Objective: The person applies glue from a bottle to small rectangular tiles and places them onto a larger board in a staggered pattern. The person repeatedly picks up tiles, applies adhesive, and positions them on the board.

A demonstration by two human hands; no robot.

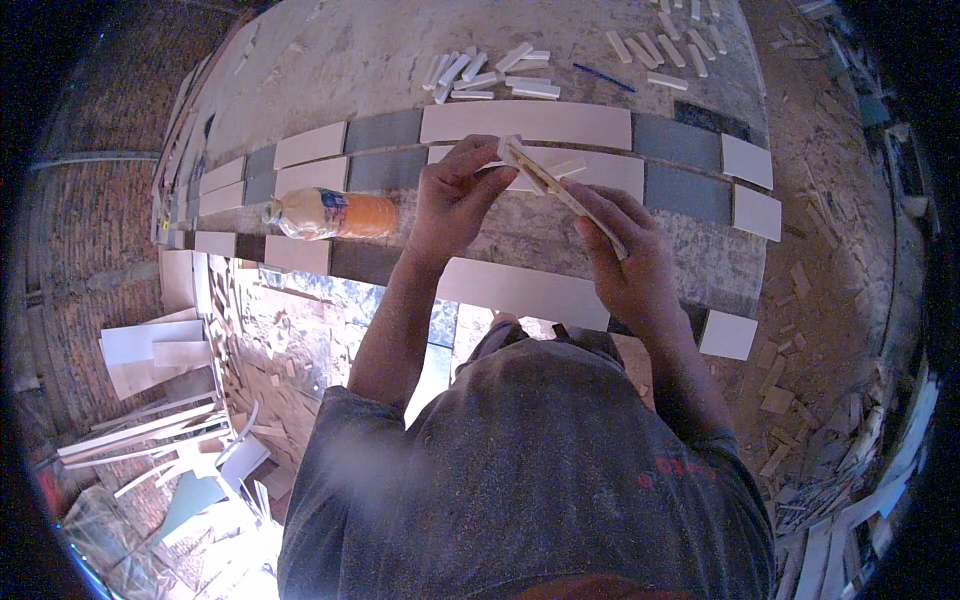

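Note:
Above the table, my right hand (pixel 632 250) is closed round the near end of a narrow pale strip (pixel 567 197), which slants up to the left. The strip looks layered, with a yellowish edge; its exact kind cannot be made out. At its far end my left hand (pixel 460 192) pinches a small whitish piece (pixel 510 150) between thumb and fingers. Whether that piece is joined to the strip is unclear. Below both hands lie long pale panels (pixel 526 123) and grey panels (pixel 688 190), set in rows across the table.
A clear bottle with orange contents (pixel 362 215) lies on its side left of my left hand. Several small white blocks (pixel 478 82) and a blue pen (pixel 604 78) are at the table's far side. Offcut strips (pixel 150 430) heap on the left floor; scraps (pixel 790 380) litter the right.

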